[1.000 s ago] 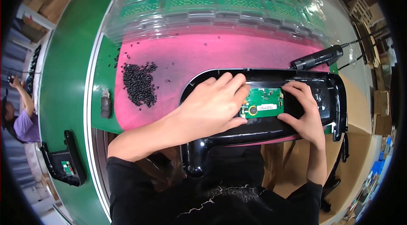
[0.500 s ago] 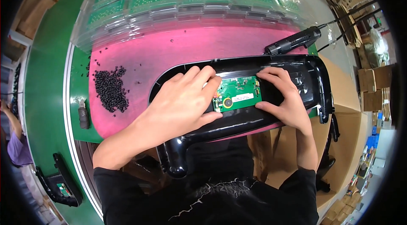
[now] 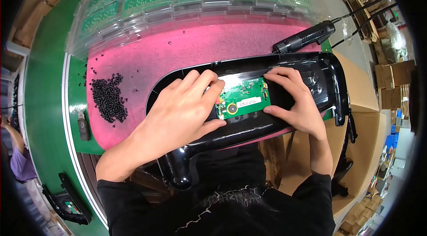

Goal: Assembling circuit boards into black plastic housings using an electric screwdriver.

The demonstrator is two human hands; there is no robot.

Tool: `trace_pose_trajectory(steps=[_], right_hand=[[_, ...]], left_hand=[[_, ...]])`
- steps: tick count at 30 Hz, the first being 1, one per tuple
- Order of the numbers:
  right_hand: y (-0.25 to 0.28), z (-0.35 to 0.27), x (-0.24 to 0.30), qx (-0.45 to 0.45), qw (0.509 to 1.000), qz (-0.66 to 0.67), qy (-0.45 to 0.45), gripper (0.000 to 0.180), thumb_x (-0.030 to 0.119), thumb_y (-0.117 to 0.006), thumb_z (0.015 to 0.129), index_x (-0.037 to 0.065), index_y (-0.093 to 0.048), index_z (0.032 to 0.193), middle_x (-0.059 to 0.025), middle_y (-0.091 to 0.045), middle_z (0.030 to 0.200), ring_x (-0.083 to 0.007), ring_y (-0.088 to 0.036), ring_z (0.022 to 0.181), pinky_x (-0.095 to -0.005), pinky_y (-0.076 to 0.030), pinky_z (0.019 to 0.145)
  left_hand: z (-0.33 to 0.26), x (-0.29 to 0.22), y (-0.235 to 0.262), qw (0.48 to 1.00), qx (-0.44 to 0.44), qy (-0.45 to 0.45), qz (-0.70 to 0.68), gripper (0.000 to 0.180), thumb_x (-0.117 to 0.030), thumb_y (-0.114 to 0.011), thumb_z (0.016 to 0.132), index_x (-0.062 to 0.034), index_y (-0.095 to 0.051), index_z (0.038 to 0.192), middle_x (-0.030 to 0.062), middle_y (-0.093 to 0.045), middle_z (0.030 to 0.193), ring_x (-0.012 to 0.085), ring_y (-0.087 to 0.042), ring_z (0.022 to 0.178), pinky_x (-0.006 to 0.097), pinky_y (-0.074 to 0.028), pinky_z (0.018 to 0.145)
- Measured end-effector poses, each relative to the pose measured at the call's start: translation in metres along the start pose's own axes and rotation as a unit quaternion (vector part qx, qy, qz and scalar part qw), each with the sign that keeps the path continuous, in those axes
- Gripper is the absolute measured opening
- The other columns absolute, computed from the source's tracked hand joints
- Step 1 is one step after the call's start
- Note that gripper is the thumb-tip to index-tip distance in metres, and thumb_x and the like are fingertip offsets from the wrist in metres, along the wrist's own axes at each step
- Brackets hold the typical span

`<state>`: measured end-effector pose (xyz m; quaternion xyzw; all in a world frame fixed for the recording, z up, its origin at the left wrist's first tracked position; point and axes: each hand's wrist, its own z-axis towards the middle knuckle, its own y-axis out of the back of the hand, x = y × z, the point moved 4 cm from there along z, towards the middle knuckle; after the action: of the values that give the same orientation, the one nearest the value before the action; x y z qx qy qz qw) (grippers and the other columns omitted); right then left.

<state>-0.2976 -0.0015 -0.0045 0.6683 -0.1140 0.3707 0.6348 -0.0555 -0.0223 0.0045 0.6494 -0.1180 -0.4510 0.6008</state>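
Observation:
A green circuit board, with a white label and a round component, lies within a long black plastic housing. My left hand grips the board's left end, thumb at the near corner and fingers at the far one. At the opposite end, my right hand pinches the board between thumb and fingers. The housing's open side faces up, and its curved left arm reaches toward my body. Whether the board sits flat on the housing floor, I cannot tell.
A pink mat carries a pile of small black screws. Behind stand stacked clear trays of green boards. A black electric screwdriver lies beyond the housing. Right is a cardboard box; far left, another housing and a person's purple sleeve.
The view has shifted a little, so mat, screws and housing appear slightly farther left. Both hands keep their hold on the circuit board, with hardly any movement against the housing.

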Motion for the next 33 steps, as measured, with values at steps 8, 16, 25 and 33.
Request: trace_pose_trajectory(steps=[8,16,25,33], right_hand=[[0.004,0.002,0.003,0.007,0.999,0.039,-0.014,0.099,0.011,-0.089,0.059,0.005,-0.043,0.146,-0.0134,-0.05,0.134,-0.0257,-0.054,0.116,-0.0367,-0.044,0.098],[0.104,0.011,-0.075,-0.281,0.947,-0.137,-0.078,0.057,0.009,-0.065,0.092,0.017,-0.048,0.145,-0.0063,-0.051,0.123,-0.0138,-0.045,0.104,-0.028,-0.039,0.096],[0.126,0.057,-0.114,-0.178,0.935,0.133,-0.278,0.028,0.021,-0.07,0.094,0.018,-0.061,0.12,0.0011,-0.057,0.103,-0.0066,-0.057,0.088,-0.0208,-0.049,0.068],[0.098,0.084,-0.037,-0.367,0.871,0.315,0.088,0.051,0.002,-0.068,0.092,0.004,-0.031,0.127,-0.0171,-0.06,0.121,-0.0275,-0.065,0.109,-0.0375,-0.051,0.094]], left_hand=[[-0.009,0.002,0.009,0.998,-0.027,-0.018,-0.046,0.072,-0.03,-0.083,0.074,0.0039,-0.051,0.128,0.0135,-0.052,0.123,0.0312,-0.058,0.107,0.04,-0.052,0.084],[-0.058,0.084,0.081,0.963,-0.139,0.22,0.075,0.022,0.003,-0.072,0.075,0.0036,-0.063,0.095,0.0179,-0.064,0.09,0.0356,-0.065,0.089,0.042,-0.052,0.078],[-0.061,0.124,0.058,0.924,-0.054,0.365,0.099,0.026,0.006,-0.075,0.064,0.0016,-0.065,0.088,0.0173,-0.067,0.086,0.0352,-0.065,0.085,0.043,-0.052,0.074],[-0.052,0.125,0.063,0.928,-0.061,0.351,0.105,0.013,0.006,-0.067,0.064,0.0016,-0.067,0.076,0.0257,-0.067,0.08,0.0435,-0.068,0.083,0.049,-0.054,0.075]])
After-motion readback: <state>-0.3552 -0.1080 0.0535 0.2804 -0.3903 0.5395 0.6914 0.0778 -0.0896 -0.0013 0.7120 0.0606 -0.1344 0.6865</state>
